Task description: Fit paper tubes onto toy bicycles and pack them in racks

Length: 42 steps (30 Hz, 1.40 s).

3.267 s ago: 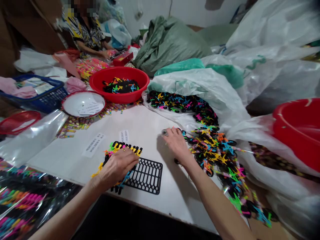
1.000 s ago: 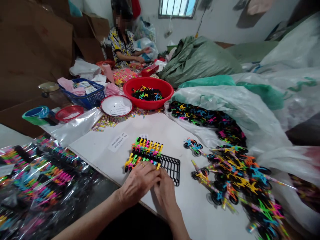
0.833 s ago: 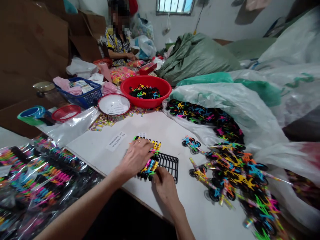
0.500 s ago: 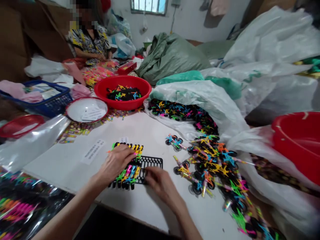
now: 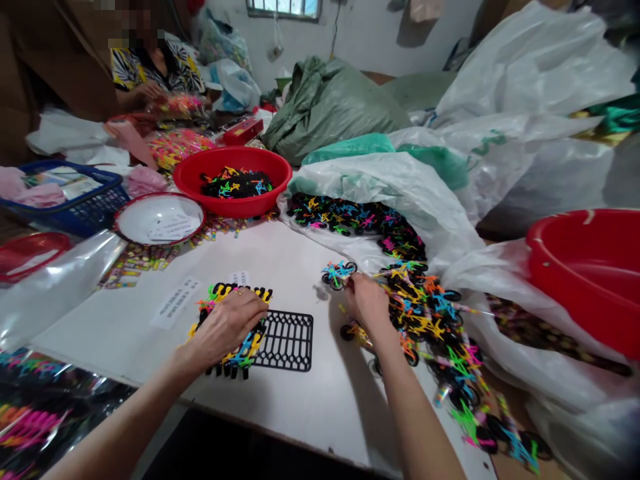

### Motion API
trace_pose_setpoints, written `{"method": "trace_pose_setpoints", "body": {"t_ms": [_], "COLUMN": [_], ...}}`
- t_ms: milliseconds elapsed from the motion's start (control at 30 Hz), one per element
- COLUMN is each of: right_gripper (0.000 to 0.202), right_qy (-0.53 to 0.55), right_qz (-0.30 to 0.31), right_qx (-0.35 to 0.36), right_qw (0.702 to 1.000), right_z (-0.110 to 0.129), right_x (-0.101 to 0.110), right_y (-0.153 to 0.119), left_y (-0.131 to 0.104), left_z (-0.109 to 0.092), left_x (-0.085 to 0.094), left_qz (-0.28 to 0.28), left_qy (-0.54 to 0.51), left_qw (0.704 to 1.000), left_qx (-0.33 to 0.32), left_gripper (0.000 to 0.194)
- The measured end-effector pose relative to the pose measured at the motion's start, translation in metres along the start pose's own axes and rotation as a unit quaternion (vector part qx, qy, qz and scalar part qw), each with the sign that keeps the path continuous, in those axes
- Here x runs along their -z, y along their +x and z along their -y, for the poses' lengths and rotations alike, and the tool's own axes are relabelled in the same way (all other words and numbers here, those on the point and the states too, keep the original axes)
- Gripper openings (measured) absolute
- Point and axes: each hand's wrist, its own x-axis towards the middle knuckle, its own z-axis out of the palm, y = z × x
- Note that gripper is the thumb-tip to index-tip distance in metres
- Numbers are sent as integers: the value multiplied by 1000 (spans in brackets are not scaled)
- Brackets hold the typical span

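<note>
Right of a black rack [image 5: 287, 341], the right hand [image 5: 369, 303] pinches a blue toy bicycle [image 5: 339, 272], likely light, stiff and best held mid-body, while the left hand [image 5: 227, 327] covers racked bicycles [image 5: 249, 347], its grip hidden.

1 black rack [image 5: 289, 339] | 2 big red basins [image 5: 240, 204] [image 5: 547, 263] | 1 blue basket [image 5: 97, 205]

The black rack [image 5: 287, 341] is moulded plastic, smooth with a faint sheen, and the toy bicycles [image 5: 430, 327] look like bright plastic too. The white tabletop [image 5: 295, 420] is smooth and fairly matt, the printed slip [image 5: 174, 303] thin paper. The red basin [image 5: 233, 208] is glossy plastic; the white dish [image 5: 143, 217] (enamelled metal, by its look) shines softly. The green sack [image 5: 335, 107] is matt and creased, the white bag [image 5: 525, 60] crinkled, translucent plastic film.
</note>
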Motion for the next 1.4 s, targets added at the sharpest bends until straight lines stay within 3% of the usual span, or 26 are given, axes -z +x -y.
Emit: {"method": "trace_pose_setpoints", "body": {"t_ms": [100, 233, 333, 467, 667, 833, 1033, 1133, 1200, 1300, 1400], "right_gripper": [16, 18, 22, 28, 28, 20, 15, 17, 22, 26, 27], "right_qy": [169, 361, 440, 515, 391, 282, 285, 331, 315, 147, -6], "right_qz": [37, 75, 103, 83, 38, 39, 50, 88, 96, 43, 43], "right_qx": [56, 61, 64, 68, 123, 155, 162, 164, 133, -3, -76], "right_qw": [983, 927, 890, 851, 911, 946, 943, 925, 935, 988, 996], "right_z": [22, 62, 84, 97, 105, 110, 115, 95, 70, 29, 10], "right_x": [-6, -27, -47, -65, -78, -76, -72, -60, -45, -22, -11], "right_y": [-22, -49, -59, -58, -54, -53, -56, -48, -31, 8, 37], "left_y": [0, 6, 9, 9, 10, 13, 12, 9, 8, 9, 13], "left_z": [-6, -15, -14, -12, -13, -12, -11, -9, -9, -10, -11], "left_x": [7, 10, 7, 6, 9, 7, 5, 3, 2, 2, 3], "left_qz": [-7, 25, 35, 25, 29, 36, 46, 21, 13, 15, 25], "left_qy": [10, -6, -22, -42, -41, -17, -22, -45, -54, -55, -36], "left_qw": [1000, 1000, 999, 998, 997, 998, 998, 998, 998, 998, 998], "left_qx": [6, 5, 25, 29, 51, 48, 37, 34, 31, 28, 42], "left_gripper": [18, 18, 18, 13, 24, 26, 13, 17, 18, 19, 20]}}
